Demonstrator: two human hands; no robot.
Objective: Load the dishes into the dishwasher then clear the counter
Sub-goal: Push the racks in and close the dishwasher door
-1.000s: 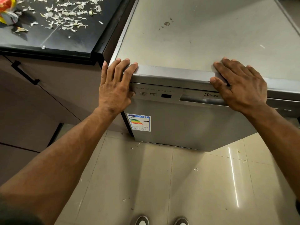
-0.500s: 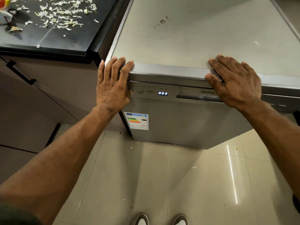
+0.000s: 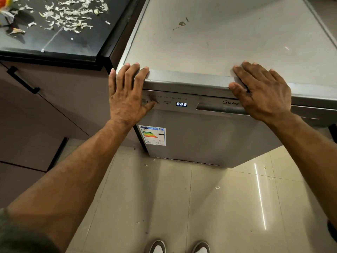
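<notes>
Dishwasher (image 3: 209,136) stood closed on tiled floor (image 3: 182,207) beside counter (image 3: 32,42) | display (image 3: 181,104) showed 888 | left hand (image 3: 127,95) flat over top-left corner, thumb at button (image 3: 155,102) | right hand (image 3: 262,92) flat, fingers straight, on top edge | scraps (image 3: 73,17) littered counter

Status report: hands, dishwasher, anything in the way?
Left hand flat on dishwasher corner, thumb at button. Right hand flat on top edge. Door shut, display lit. Scraps on counter.

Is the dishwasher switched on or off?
On. The display on the dishwasher glows blue with 888, and the left hand has its thumb at a button.
</notes>
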